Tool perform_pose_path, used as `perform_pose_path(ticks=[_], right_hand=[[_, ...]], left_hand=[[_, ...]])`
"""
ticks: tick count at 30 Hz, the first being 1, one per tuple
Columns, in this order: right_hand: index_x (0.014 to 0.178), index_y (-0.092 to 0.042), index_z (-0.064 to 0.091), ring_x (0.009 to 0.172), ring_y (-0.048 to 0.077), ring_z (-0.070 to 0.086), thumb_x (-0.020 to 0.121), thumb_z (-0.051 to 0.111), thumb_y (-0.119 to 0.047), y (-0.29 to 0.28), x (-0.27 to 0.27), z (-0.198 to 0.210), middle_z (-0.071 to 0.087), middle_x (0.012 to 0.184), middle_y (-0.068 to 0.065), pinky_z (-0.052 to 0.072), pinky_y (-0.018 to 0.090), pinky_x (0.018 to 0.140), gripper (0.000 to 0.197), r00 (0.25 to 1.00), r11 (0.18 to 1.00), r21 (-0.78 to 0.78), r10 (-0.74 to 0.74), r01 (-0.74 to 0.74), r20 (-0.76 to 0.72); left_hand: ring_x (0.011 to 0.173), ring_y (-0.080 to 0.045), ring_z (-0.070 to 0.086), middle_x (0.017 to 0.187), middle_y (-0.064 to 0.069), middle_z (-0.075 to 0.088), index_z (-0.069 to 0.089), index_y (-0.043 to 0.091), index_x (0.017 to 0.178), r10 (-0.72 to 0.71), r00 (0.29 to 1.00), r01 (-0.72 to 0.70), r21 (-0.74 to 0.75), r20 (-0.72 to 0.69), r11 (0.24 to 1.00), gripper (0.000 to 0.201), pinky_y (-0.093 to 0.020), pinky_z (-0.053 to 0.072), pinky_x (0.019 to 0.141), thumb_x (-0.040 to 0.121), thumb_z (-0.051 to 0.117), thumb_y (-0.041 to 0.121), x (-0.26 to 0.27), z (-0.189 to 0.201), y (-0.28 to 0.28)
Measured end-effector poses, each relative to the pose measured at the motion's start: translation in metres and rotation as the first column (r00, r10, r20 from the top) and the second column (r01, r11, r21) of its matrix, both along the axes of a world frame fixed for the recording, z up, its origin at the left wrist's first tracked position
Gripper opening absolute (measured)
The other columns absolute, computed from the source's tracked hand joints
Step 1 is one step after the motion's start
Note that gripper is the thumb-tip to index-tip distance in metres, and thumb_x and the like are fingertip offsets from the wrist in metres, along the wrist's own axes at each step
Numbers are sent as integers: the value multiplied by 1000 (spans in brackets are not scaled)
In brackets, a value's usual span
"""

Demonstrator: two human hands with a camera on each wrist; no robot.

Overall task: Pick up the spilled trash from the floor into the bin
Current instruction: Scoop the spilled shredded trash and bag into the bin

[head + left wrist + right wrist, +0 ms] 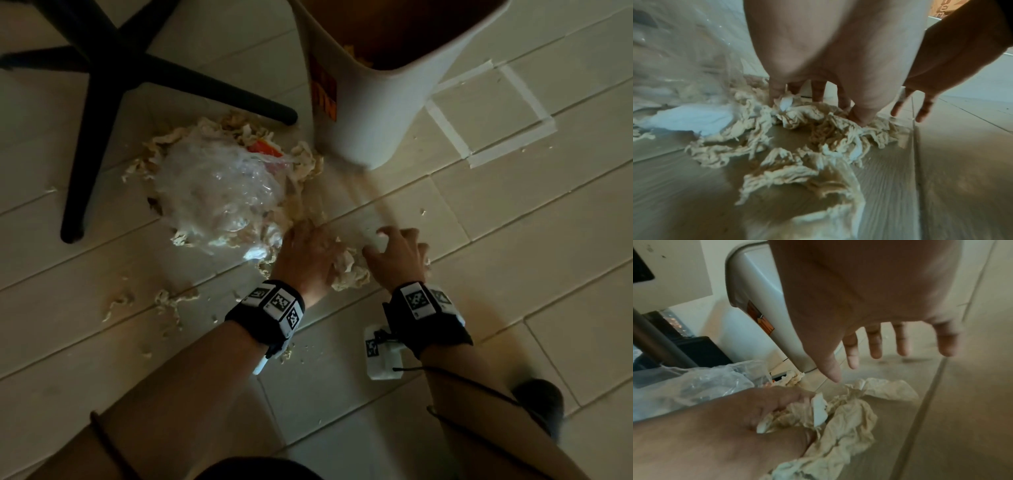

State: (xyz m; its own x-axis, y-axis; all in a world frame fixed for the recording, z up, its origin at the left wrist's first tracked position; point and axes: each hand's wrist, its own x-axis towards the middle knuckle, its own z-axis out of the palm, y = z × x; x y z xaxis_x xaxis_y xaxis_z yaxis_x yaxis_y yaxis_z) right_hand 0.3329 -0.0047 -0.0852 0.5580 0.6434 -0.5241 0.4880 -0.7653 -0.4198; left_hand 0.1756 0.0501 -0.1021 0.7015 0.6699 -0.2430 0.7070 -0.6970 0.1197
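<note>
- The spilled trash lies on the pale plank floor [513, 240]: a heap of shredded paper [349, 270] with a crumpled clear plastic bag [219, 185] on top, at about 10 o'clock from the hands. The white bin [370, 113] stands upright at 12 o'clock, just beyond the heap.
- The left hand [305, 257] is down in the near edge of the shreds, its fingers [774, 92] curled into the clump and gripping it.
- The right hand [397, 253] hovers just beside it at 3 o'clock, fingers [875, 344] spread and holding nothing.
- The shreds look light, soft and loose. I judge they will come apart and shed bits if pinched, so scooping from both sides with two hands should suit better.
- The plastic bag looks thin and slippery; taking it by a bunched fold would likely hold best.
- The head view alone shows small scraps scattered at 7 o'clock, a black chair base [113, 68] at 11 o'clock, and some shreds already inside the bin.
- The left wrist view shows how the fingertips dig into the strands. The right wrist view shows the empty right palm and an orange label [760, 318] on the bin's side.
</note>
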Motion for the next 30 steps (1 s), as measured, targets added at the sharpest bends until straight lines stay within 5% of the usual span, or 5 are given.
perform_pose_path(ticks=[12,15,18,20,30], right_hand=[[123,-16,64,112,32,62,86,51,-17,7,-49,10,68,118,12,50,42,99,39,925,996,84,-7,43,-380],[96,-15,64,85,28,63,85,51,-26,10,-66,9,66,90,10,52,45,85,20,655,943,16,-218,332,-723],[109,-12,62,104,25,59,86,50,-36,10,-73,9,63,104,13,47,39,81,35,134,847,-152,-253,510,-958],[103,-12,64,98,24,60,85,52,-37,15,-72,14,64,97,10,48,36,77,33,-45,849,-177,-178,498,-983],[97,-5,54,60,21,57,86,34,13,33,-87,2,60,74,10,46,24,48,30,319,884,60,-102,463,-942]], left_hand=[[93,-23,61,104,-6,67,68,14,109,218,909,-135,-245,355,960,33,-34,50,85,78,69,3,-7,-3,-8],[85,-20,62,94,-4,67,68,13,97,392,790,-235,-358,470,903,26,-32,53,76,74,73,2,-9,4,-9],[81,-22,64,89,-6,66,66,11,92,569,628,-325,-485,531,812,15,-33,51,70,79,69,5,-11,17,-8],[78,-21,66,84,-3,67,64,15,88,663,517,-347,-575,542,741,12,-33,54,67,79,69,9,-15,24,-6],[110,-1,61,121,12,64,51,28,132,693,475,-251,-671,542,697,54,-17,51,91,83,73,20,-78,51,-20]])
